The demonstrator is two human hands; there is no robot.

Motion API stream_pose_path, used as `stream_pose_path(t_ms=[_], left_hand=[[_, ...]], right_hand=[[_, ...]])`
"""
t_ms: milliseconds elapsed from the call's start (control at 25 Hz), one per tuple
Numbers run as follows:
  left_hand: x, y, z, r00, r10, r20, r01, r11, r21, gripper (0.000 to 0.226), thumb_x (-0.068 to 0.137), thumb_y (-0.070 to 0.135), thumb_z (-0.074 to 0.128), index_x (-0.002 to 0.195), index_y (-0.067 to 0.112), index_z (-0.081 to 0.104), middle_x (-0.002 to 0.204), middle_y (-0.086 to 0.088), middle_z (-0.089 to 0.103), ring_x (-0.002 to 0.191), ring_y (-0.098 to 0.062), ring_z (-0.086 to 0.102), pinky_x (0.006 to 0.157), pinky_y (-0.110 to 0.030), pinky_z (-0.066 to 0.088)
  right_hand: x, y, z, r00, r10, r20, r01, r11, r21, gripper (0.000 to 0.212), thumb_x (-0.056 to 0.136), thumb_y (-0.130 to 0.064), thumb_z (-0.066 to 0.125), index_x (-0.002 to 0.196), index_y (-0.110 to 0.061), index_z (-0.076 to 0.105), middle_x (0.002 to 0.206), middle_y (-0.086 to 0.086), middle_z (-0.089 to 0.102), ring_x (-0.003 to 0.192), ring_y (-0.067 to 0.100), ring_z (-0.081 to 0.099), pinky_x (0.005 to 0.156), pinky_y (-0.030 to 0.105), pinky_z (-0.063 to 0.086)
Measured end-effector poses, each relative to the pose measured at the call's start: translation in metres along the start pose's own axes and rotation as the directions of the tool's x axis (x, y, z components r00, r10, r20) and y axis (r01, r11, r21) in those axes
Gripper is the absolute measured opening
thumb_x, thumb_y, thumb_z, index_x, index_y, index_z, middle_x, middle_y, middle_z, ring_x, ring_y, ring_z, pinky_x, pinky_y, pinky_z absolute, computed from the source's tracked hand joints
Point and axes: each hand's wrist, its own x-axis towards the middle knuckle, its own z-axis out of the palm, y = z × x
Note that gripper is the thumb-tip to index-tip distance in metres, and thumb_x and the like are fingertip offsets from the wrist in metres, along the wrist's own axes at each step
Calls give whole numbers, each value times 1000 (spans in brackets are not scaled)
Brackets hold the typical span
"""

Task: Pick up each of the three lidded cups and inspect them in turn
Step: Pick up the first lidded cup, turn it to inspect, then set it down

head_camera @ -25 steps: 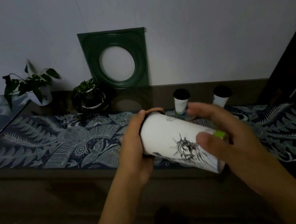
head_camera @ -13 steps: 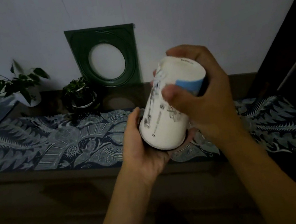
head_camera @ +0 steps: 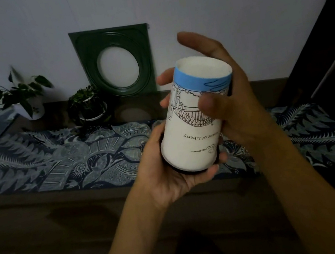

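White paper cup w/ a blue band near its upturned base sits between both hands, held upside down above the front edge of the sideboard. Long axis runs roughly vertical, tipped a bit to the right at the top; printing reads inverted. Dark lid end is down, cradled in the left hand, whose fingers curl round the bottom rim. Right hand wraps the upper half from the right side: thumb pressed on the front, fingertips showing past the far side, index finger lifted clear above. Both hands touch it; left carries the weight, so any turning prob. comes from the right.

Count: 1 cup visible. The other two can't be seen, likely hidden behind the hands. Also 2 potted plants, 1 green frame leaning on the wall, 1 patterned runner.
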Motion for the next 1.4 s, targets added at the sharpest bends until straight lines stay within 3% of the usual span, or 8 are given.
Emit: stream_pose_path(t_ms=[160,360,560,680,760,1000,1240,1400], left_hand=[[3,-11,3,979,193,-71,-196,980,-35,61,93,59,43,118,8,67,105,-22,74,85,-40,72,60,-42,63],[9,-25,5,759,620,-198,-602,784,148,48,94,53,41,121,17,59,104,-9,77,81,-25,76,61,-42,61],[-2,-16,0,969,237,-73,-235,972,25,67,94,59,40,126,6,62,100,-23,72,79,-36,70,56,-38,62],[-7,-15,-1,998,69,9,-69,998,-11,71,83,61,49,122,4,64,101,-24,70,75,-38,70,50,-36,61],[-8,-18,2,989,148,-9,-148,989,-9,71,86,66,45,119,7,67,101,-22,73,76,-37,73,49,-35,61],[0,-36,3,670,730,-135,-674,674,301,58,86,62,51,127,22,52,123,-13,68,96,-29,74,63,-43,61],[-12,-23,0,951,304,-63,-298,950,90,72,93,68,33,122,11,66,100,-19,74,74,-33,71,48,-31,59],[-16,-23,-3,980,201,-9,-200,979,46,76,93,72,30,111,12,73,98,-19,74,73,-35,73,47,-30,57]], right_hand=[[0,4,6,981,-44,-188,31,997,-74,73,65,-52,81,119,-13,52,113,20,65,101,36,69,84,56,57],[-10,9,26,838,32,-545,-28,999,15,43,72,-28,80,107,-24,55,98,-3,69,88,13,73,75,32,61],[-15,4,12,957,-4,-290,11,1000,24,71,61,-49,85,117,-19,54,117,21,64,104,38,67,85,57,56],[-14,-2,7,990,5,-143,-5,1000,4,79,59,-55,83,119,-15,51,119,29,61,104,47,64,85,64,54],[-15,-5,10,976,-17,-215,10,999,-35,77,58,-52,85,116,-14,52,116,27,62,102,44,66,83,62,56],[-21,-2,34,816,-4,-577,-1,1000,-9,45,70,-29,81,104,-29,52,95,-7,68,85,13,72,74,34,62],[-21,-8,22,954,-78,-288,72,997,-29,77,59,-55,83,117,-15,52,119,26,61,109,44,63,87,63,53],[-21,-9,20,972,-49,-228,45,999,-22,81,59,-56,83,120,-14,52,120,30,60,107,45,64,85,64,54]])
